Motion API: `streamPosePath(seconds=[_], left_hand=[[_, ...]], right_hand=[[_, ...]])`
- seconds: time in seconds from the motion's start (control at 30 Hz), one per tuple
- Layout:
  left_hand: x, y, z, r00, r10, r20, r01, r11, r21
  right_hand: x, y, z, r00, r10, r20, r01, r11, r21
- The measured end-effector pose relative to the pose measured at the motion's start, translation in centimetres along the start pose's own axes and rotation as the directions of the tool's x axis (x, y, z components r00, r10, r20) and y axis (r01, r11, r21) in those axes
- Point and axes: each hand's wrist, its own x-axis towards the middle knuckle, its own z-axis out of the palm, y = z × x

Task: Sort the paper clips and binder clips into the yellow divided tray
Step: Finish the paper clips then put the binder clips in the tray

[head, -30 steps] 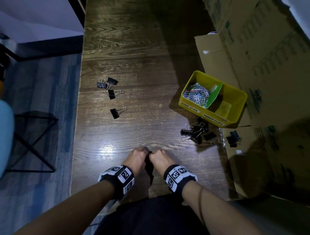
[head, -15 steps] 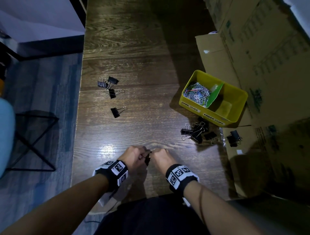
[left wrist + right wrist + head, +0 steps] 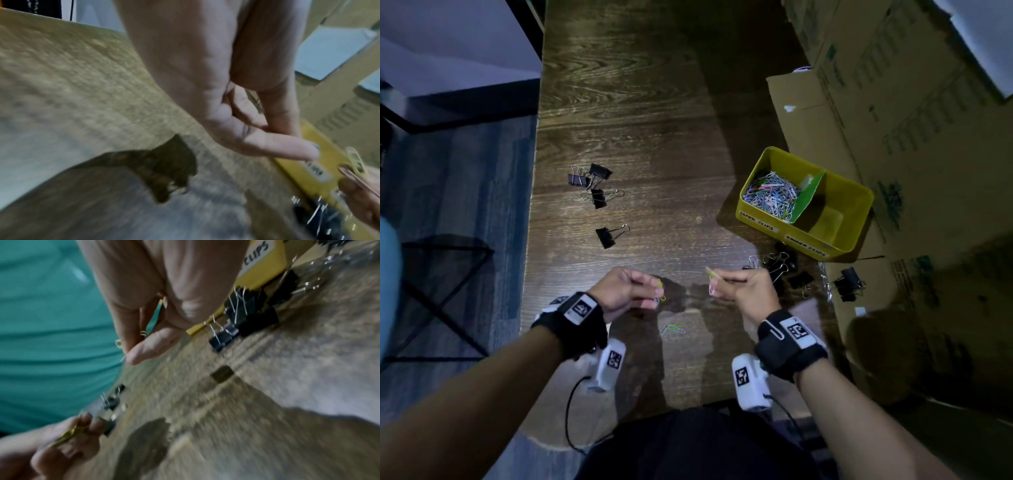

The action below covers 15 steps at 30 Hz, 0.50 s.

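Observation:
My left hand pinches a yellow-green paper clip above the near part of the table. Apart from it, my right hand pinches a pink and a yellow paper clip; the right wrist view shows clips between its thumb and fingers. Two loose paper clips lie on the table between the wrists. The yellow divided tray stands at the right, with a heap of coloured paper clips in its left compartment. Black binder clips are piled in front of it.
More binder clips lie at the left: a group of three and a single one. Another binder clip sits on the flattened cardboard right of the tray. The table's left edge drops to the floor.
Both hands were together, low at the table's near edge. They have since lifted and moved apart, each holding paper clips, and two clips now show on the table between them.

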Motion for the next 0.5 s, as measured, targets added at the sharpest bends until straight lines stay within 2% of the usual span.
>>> streamPosePath(seconds=[0.17,0.33,0.4,0.5], left_hand=[[0.5,8.2,3.1,0.987,0.116,0.115,-0.11,0.992,-0.06],[2.2,16.2,8.6,0.936,0.271,0.225,-0.265,0.963,-0.056],[3.2,18.6,10.9,0.914,0.294,0.279,-0.299,0.954,-0.025],[5.0,20.5,14.1,0.909,0.291,0.299,-0.338,0.934,0.118]], right_hand=[[-0.9,-6.2,-3.1,0.986,-0.147,-0.079,0.16,0.966,0.203],[-0.6,-11.1,-5.8,0.942,-0.263,-0.211,0.316,0.907,0.278],[0.5,-12.6,-7.0,0.927,-0.262,-0.269,0.337,0.896,0.29],[2.8,-14.2,-8.2,0.928,-0.246,-0.279,0.311,0.925,0.22]])
